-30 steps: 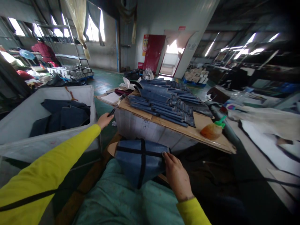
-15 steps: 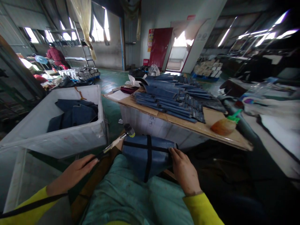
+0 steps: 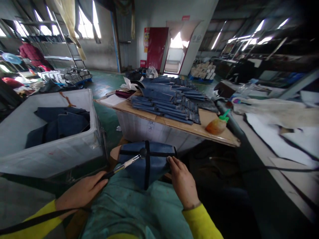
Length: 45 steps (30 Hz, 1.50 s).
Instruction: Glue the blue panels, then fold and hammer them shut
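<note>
My left hand is closed round the dark handle of a hammer. The hammer's round head lies over the crossing of two black straps on a blue piece, which looks like a leather or fabric bag panel. That piece sits in front of me, above my green-covered lap. At the piece's right edge, my right hand pinches the end of the black strap between thumb and fingers. What supports the piece from below is mostly hidden.
Beyond the piece, a cardboard-topped table carries stacked blue pieces and an orange-filled bottle with a green nozzle. On the left stands a white bin holding more blue pieces. A co-worker is far left.
The hammer head has moved from above the piece's left edge down onto the strap crossing. My right hand keeps its hold at the right edge. The whole view has turned somewhat right.
</note>
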Motion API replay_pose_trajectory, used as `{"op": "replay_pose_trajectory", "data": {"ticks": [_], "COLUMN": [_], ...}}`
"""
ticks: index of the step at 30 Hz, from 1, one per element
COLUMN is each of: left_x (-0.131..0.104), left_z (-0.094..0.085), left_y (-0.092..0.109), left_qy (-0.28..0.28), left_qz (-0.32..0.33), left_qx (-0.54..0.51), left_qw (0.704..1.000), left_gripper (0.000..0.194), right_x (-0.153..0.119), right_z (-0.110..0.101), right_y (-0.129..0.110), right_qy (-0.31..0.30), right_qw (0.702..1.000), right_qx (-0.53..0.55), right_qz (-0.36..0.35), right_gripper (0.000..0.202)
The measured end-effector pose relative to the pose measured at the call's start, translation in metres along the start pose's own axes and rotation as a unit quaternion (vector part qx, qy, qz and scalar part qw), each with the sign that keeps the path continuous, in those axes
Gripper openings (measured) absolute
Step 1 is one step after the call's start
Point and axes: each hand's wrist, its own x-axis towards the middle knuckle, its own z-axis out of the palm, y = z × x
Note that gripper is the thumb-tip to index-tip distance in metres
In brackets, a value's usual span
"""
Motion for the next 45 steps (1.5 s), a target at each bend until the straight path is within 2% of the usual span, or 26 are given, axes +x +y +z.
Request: {"op": "replay_pose_trajectory", "data": {"ticks": [2, 6, 12, 17, 22, 28, 32, 37, 41, 45], "left_x": [0.006, 0.014, 0.016, 0.013, 0.02, 0.032, 0.037, 0.038, 0.039, 0.045], "left_z": [0.002, -0.001, 0.009, 0.011, 0.009, 0.009, 0.012, 0.009, 0.012, 0.013], "left_y": [0.005, 0.015, 0.008, 0.009, 0.015, 0.023, 0.028, 0.042, 0.042, 0.05], "left_qy": [-0.013, 0.021, -0.014, 0.038, -0.028, 0.019, -0.019, -0.014, -0.055, -0.022], "left_qz": [-0.004, 0.005, 0.003, 0.026, 0.01, 0.021, 0.002, 0.013, -0.007, 0.014], "left_qx": [0.017, -0.004, 0.043, 0.058, 0.052, 0.015, 0.021, -0.028, 0.001, 0.001], "left_qw": [1.0, 1.0, 0.999, 0.997, 0.998, 0.999, 1.0, 0.999, 0.998, 1.0], "left_gripper": [0.036, 0.042, 0.039, 0.041, 0.04, 0.042, 0.042, 0.043, 0.043, 0.044], "right_x": [-0.001, -0.004, -0.004, -0.009, -0.013, -0.015, -0.016, -0.018, -0.019, -0.02], "right_z": [-0.001, -0.001, -0.001, -0.002, 0.0, 0.001, 0.001, 0.003, 0.005, 0.007], "right_y": [0.001, 0.001, 0.0, -0.001, -0.002, 0.0, 0.0, 0.002, 0.003, 0.002], "right_qy": [-0.001, 0.0, 0.014, 0.013, 0.008, 0.009, 0.009, 0.017, 0.02, 0.023], "right_qw": [1.0, 1.0, 0.999, 0.999, 0.999, 0.999, 0.999, 0.999, 0.998, 0.998], "right_qx": [0.003, 0.014, 0.034, 0.032, 0.029, 0.041, 0.047, 0.049, 0.052, 0.055], "right_qz": [0.003, 0.006, 0.001, 0.004, 0.009, 0.009, 0.011, 0.008, 0.012, 0.01], "right_gripper": [0.047, 0.047, 0.046, 0.046, 0.044, 0.044, 0.045, 0.045, 0.046, 0.046]}}
